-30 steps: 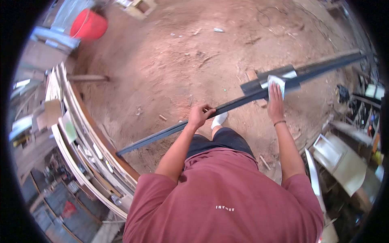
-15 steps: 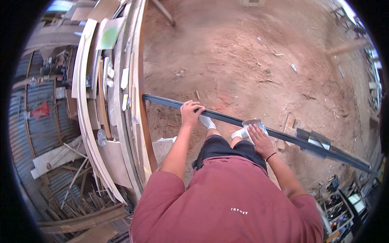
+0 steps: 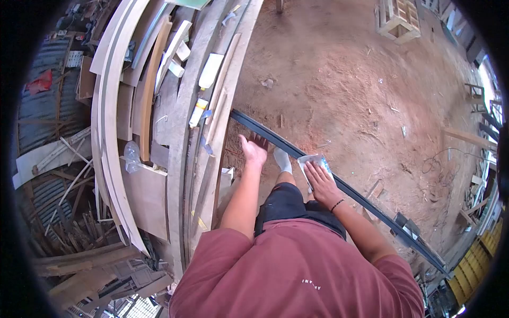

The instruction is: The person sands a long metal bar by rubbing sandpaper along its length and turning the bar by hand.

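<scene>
A long dark grey bar [image 3: 360,199] runs slantwise in front of me, from the bench edge to the lower right. My left hand [image 3: 255,151] is turned palm up at the bar's near side. Its thumb is spread, its fingertips are in shade by the bar, and contact cannot be made out. My right hand [image 3: 320,181] presses a whitish sheet with blue print [image 3: 310,159] over the bar. The right fingers lie extended along the sheet; what its underside looks like is hidden.
To the left is a bench [image 3: 183,175] stacked with long boards. On it lie a white bottle [image 3: 211,71], a yellow-and-white tube [image 3: 198,113] and offcuts. A wooden crate [image 3: 400,21] stands on the dirt floor [image 3: 328,79] at the back. A metal piece [image 3: 407,229] sits against the bar's far end.
My left hand has come off the top of the bar and turned palm up. The right hand still presses the sheet on the bar. The view has swung left.
</scene>
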The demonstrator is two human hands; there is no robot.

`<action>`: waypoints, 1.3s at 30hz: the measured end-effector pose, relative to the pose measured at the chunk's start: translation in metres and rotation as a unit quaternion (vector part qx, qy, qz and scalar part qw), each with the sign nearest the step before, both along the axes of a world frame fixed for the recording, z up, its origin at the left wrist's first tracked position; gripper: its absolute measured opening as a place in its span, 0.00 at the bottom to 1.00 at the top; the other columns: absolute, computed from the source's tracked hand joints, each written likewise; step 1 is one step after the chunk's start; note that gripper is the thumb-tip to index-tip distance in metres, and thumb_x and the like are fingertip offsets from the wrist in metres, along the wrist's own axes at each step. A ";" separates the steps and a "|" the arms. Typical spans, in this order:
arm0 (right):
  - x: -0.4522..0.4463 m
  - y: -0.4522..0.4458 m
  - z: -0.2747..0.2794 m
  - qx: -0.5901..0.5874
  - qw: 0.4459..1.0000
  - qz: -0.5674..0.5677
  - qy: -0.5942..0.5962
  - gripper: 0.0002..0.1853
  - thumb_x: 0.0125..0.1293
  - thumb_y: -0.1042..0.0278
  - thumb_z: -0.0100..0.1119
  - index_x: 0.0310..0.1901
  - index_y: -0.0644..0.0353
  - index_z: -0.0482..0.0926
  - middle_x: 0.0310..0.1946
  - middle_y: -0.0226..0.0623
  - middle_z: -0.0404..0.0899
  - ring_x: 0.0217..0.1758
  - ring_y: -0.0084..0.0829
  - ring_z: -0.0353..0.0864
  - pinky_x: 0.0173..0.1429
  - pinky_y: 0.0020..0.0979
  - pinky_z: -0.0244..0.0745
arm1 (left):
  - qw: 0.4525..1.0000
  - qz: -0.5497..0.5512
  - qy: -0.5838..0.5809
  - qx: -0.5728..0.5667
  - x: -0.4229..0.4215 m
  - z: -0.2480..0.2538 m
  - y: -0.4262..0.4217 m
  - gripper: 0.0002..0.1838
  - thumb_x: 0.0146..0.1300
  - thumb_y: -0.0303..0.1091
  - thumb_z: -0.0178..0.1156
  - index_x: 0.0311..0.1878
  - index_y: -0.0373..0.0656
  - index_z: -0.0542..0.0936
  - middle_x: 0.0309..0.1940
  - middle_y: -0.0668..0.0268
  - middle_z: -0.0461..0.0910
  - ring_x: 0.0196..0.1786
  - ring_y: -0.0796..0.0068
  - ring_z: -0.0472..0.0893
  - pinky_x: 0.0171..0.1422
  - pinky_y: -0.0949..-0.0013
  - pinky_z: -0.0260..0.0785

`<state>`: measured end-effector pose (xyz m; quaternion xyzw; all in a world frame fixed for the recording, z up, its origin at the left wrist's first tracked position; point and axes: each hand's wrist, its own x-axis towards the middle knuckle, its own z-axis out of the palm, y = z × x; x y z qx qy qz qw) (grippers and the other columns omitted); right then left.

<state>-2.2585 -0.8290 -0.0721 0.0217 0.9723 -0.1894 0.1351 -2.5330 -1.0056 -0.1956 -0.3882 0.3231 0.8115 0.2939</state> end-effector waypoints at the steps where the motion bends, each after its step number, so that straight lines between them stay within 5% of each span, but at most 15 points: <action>1: -0.016 -0.003 -0.003 -0.005 1.000 0.003 0.003 0.37 0.76 0.67 0.48 0.86 0.61 0.59 0.89 0.40 0.57 0.93 0.38 0.53 0.93 0.44 0.49 | 1.000 0.004 -0.005 0.001 -0.011 0.006 0.006 0.44 0.79 0.80 0.39 0.61 0.44 0.81 0.57 0.58 0.85 0.60 0.52 0.82 0.73 0.47 0.72; 4: -0.063 -0.017 -0.014 -0.037 0.999 -0.002 0.025 0.37 0.76 0.68 0.47 0.86 0.62 0.59 0.89 0.42 0.57 0.93 0.39 0.53 0.93 0.44 0.49 | 0.988 -0.007 0.023 0.152 -0.031 0.010 0.010 0.52 0.81 0.77 0.23 0.77 0.40 0.74 0.73 0.52 0.80 0.73 0.46 0.79 0.83 0.42 0.66; 10: -0.174 -0.048 -0.026 -0.043 0.998 0.009 0.046 0.36 0.75 0.68 0.46 0.84 0.64 0.61 0.88 0.43 0.59 0.93 0.39 0.53 0.93 0.44 0.48 | 0.968 -0.029 0.061 0.240 -0.022 -0.008 -0.008 0.51 0.81 0.77 0.24 0.84 0.43 0.67 0.79 0.53 0.74 0.81 0.48 0.72 0.89 0.44 0.58; 13: -0.232 -0.063 -0.037 -0.032 0.995 0.038 0.089 0.36 0.76 0.65 0.45 0.84 0.64 0.62 0.88 0.45 0.58 0.93 0.41 0.52 0.93 0.45 0.48 | 0.995 -0.072 0.010 0.068 -0.026 0.024 -0.002 0.52 0.80 0.79 0.26 0.85 0.44 0.65 0.84 0.54 0.68 0.84 0.52 0.69 0.90 0.46 0.56; 14: -0.248 -0.068 -0.039 -0.053 0.992 0.026 0.109 0.36 0.76 0.65 0.45 0.84 0.64 0.62 0.88 0.44 0.59 0.93 0.40 0.53 0.93 0.45 0.48 | 0.987 -0.100 0.118 0.050 -0.021 0.004 -0.007 0.50 0.81 0.78 0.26 0.87 0.49 0.63 0.87 0.61 0.64 0.87 0.57 0.65 0.92 0.47 0.54; 23: -0.279 -0.068 -0.041 -0.106 0.985 -0.011 0.138 0.34 0.75 0.65 0.51 0.81 0.63 0.68 0.86 0.44 0.63 0.91 0.43 0.59 0.91 0.45 0.56 | 0.975 -0.030 0.087 0.205 -0.031 -0.001 -0.008 0.40 0.85 0.69 0.35 0.86 0.53 0.65 0.85 0.70 0.66 0.86 0.59 0.66 0.91 0.47 0.54; 24: -0.263 -0.055 -0.038 -0.126 0.986 0.016 0.108 0.35 0.73 0.67 0.54 0.81 0.64 0.68 0.86 0.45 0.64 0.90 0.44 0.60 0.91 0.44 0.56 | 0.987 -0.079 0.093 0.106 -0.033 0.011 -0.005 0.45 0.81 0.75 0.38 0.84 0.49 0.67 0.83 0.64 0.69 0.84 0.58 0.68 0.91 0.45 0.54; 26: -0.223 -0.023 -0.021 -0.236 0.971 0.004 0.039 0.35 0.75 0.69 0.60 0.82 0.65 0.67 0.85 0.50 0.65 0.90 0.47 0.59 0.90 0.42 0.58 | 0.985 -0.082 0.061 0.138 -0.038 0.006 -0.009 0.48 0.79 0.78 0.39 0.82 0.45 0.68 0.81 0.60 0.72 0.83 0.55 0.69 0.90 0.45 0.55; 29: -0.140 0.035 0.033 -0.440 0.861 -0.253 -0.029 0.29 0.82 0.62 0.59 0.79 0.63 0.71 0.74 0.48 0.78 0.82 0.43 0.73 0.85 0.43 0.67 | 0.989 -0.058 0.004 0.136 -0.045 0.024 0.001 0.50 0.75 0.80 0.48 0.69 0.36 0.77 0.69 0.46 0.82 0.74 0.43 0.78 0.84 0.43 0.65; 30: -0.109 0.058 0.066 -0.502 0.781 -0.360 -0.090 0.28 0.84 0.59 0.59 0.78 0.62 0.73 0.70 0.45 0.82 0.77 0.40 0.79 0.81 0.42 0.73 | 0.988 -0.090 0.045 0.118 -0.044 0.021 0.000 0.48 0.75 0.78 0.50 0.68 0.35 0.77 0.67 0.46 0.82 0.72 0.43 0.78 0.83 0.43 0.67; 32: -0.034 0.085 0.078 -0.655 0.534 -0.533 -0.046 0.25 0.84 0.57 0.60 0.73 0.62 0.77 0.61 0.40 0.87 0.64 0.34 0.88 0.71 0.38 0.83 | 0.986 -0.135 0.077 0.067 -0.045 0.027 0.004 0.46 0.76 0.76 0.52 0.66 0.34 0.77 0.64 0.46 0.83 0.69 0.43 0.80 0.80 0.43 0.69; 33: 0.000 0.094 0.082 -0.647 0.528 -0.549 -0.021 0.25 0.84 0.57 0.60 0.73 0.62 0.77 0.61 0.40 0.87 0.64 0.34 0.88 0.71 0.38 0.83 | 0.986 -0.146 0.071 0.031 -0.045 0.036 0.006 0.44 0.77 0.74 0.53 0.66 0.34 0.77 0.63 0.46 0.84 0.67 0.44 0.80 0.79 0.43 0.69; 35: 0.069 0.101 0.095 -0.710 0.402 -0.570 0.092 0.22 0.84 0.57 0.61 0.68 0.64 0.79 0.55 0.41 0.90 0.54 0.33 0.93 0.61 0.36 0.89 | 0.982 -0.178 0.062 -0.018 -0.051 0.023 0.004 0.39 0.79 0.69 0.56 0.67 0.38 0.78 0.62 0.52 0.85 0.65 0.50 0.82 0.76 0.46 0.72; 36: 0.089 0.097 0.106 -0.716 0.355 -0.586 0.133 0.22 0.85 0.60 0.58 0.69 0.69 0.78 0.58 0.46 0.89 0.58 0.38 0.92 0.64 0.43 0.89 | 0.977 -0.186 0.088 -0.050 -0.054 0.012 0.005 0.37 0.79 0.68 0.57 0.68 0.40 0.79 0.62 0.54 0.85 0.64 0.51 0.82 0.76 0.47 0.72; 39: 0.153 0.083 0.121 -0.722 0.316 -0.575 0.220 0.23 0.84 0.60 0.59 0.70 0.69 0.78 0.60 0.46 0.89 0.59 0.39 0.92 0.66 0.43 0.88 | 0.970 -0.173 0.126 -0.119 -0.056 -0.008 0.010 0.37 0.77 0.64 0.63 0.69 0.38 0.80 0.62 0.55 0.84 0.63 0.53 0.82 0.79 0.49 0.70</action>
